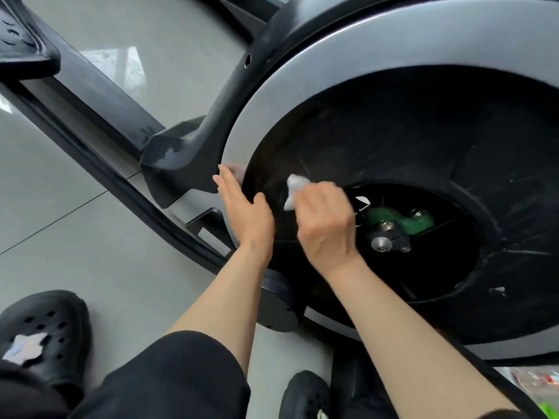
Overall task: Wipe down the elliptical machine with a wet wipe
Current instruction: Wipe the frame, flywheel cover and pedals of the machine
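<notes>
Our right hand (pixel 325 220) is curled around a bunched white wet wipe (pixel 294 189), whose crumpled end sticks out past the knuckles and presses against the black disc (pixel 378 140) of the elliptical machine (pixel 302 71), just left of the open hub. Our left hand (pixel 246 211) lies beside it with fingers straight and together, holding nothing; the fingertips (pixel 225 173) rest flat on the grey ring (pixel 272 101) that circles the black disc, right at the ring's inner edge. The two hands are near each other but not touching. In the hub recess to the right of our right hand we see a green crank piece (pixel 399 217) with a silver bolt (pixel 381 244) below it. Streaks and smears show on the disc around the wipe. Further out, a black frame arm (pixel 187 158) joins the ring at the left, and a long black rail (pixel 99 95) runs up toward a foot pedal (pixel 21 43) in the top-left corner. Below, our black-trousered knee (pixel 181 379) and two black perforated clogs, the left clog (pixel 45 334) and the right clog (pixel 305 394), sit on the pale grey tiled floor (pixel 90 261).
</notes>
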